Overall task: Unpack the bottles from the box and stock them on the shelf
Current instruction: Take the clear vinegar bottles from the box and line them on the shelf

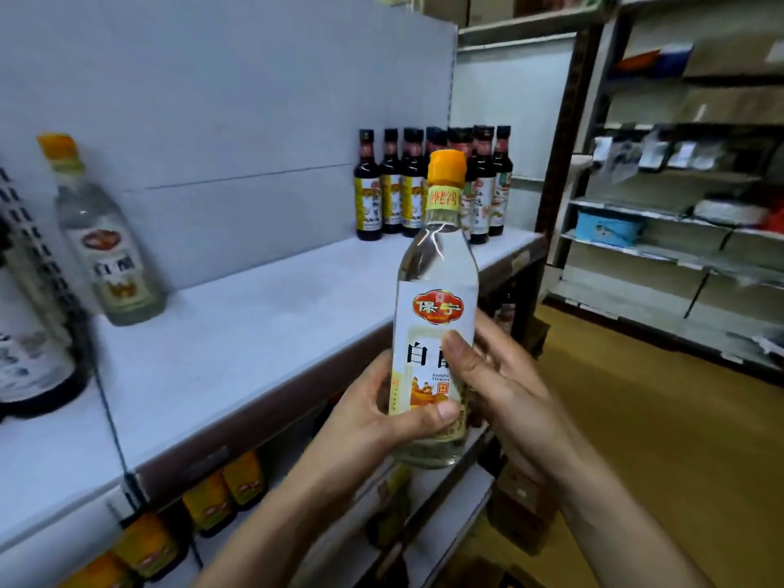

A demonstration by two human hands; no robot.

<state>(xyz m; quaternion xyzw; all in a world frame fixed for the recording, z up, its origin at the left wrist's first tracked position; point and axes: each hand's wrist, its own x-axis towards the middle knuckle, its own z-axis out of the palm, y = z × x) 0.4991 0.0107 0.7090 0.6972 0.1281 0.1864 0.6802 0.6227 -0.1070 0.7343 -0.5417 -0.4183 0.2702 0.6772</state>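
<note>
A clear vinegar bottle [437, 290] with an orange cap and a white label stands upright in the air in front of the white shelf [254, 324]. My left hand [373, 413] grips its lower body from the left, thumb across the label's bottom. My right hand [500, 375] holds it from the right, thumb pressed on the label's middle. A second clear bottle [106, 248] of the same kind stands on the shelf at the far left. The box is not clearly in view.
Several dark bottles [432, 184] stand in a group at the shelf's back right. A large dark bottle [34, 354] sits at the left edge behind a wire divider. Yellow-labelled bottles [212, 498] fill the shelf below. More shelving [679, 248] stands across the wooden floor.
</note>
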